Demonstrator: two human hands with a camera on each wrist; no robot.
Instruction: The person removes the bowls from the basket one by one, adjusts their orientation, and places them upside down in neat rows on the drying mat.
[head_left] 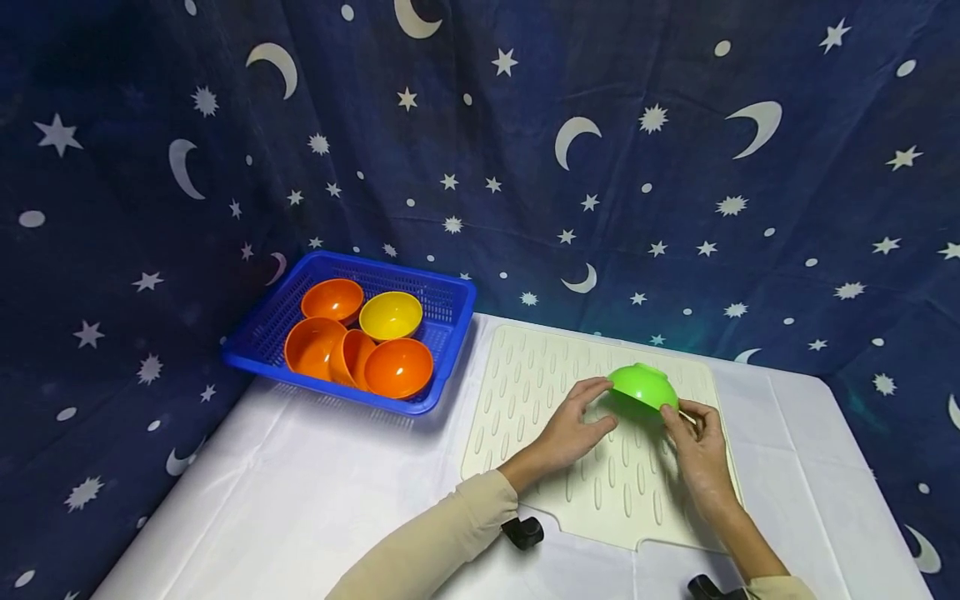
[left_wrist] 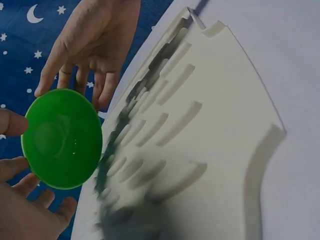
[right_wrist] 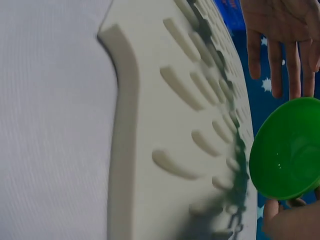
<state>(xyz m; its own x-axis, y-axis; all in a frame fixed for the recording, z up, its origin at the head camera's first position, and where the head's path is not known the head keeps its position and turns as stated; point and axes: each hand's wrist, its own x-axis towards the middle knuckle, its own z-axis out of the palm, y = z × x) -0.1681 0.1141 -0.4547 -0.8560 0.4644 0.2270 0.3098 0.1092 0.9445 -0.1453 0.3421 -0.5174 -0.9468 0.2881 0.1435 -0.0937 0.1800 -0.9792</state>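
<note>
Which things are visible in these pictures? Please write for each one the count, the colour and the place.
green bowl: one, green, held tilted over the mat
orange bowls: four, orange, in the basket
yellow bowl: one, yellow, in the basket
basket: one, blue, back left
mat: one, cream, on the tablecloth
tablecloth: one, white, under mat and basket
curtain: navy, pale moons and stars, behind and left
black wrist pieces: two, black, by the cuffs
beige sleeves: two, beige, on the arms
left hand: one, bare, at the bowl's left
right hand: one, bare, gripping the bowl's right
</note>
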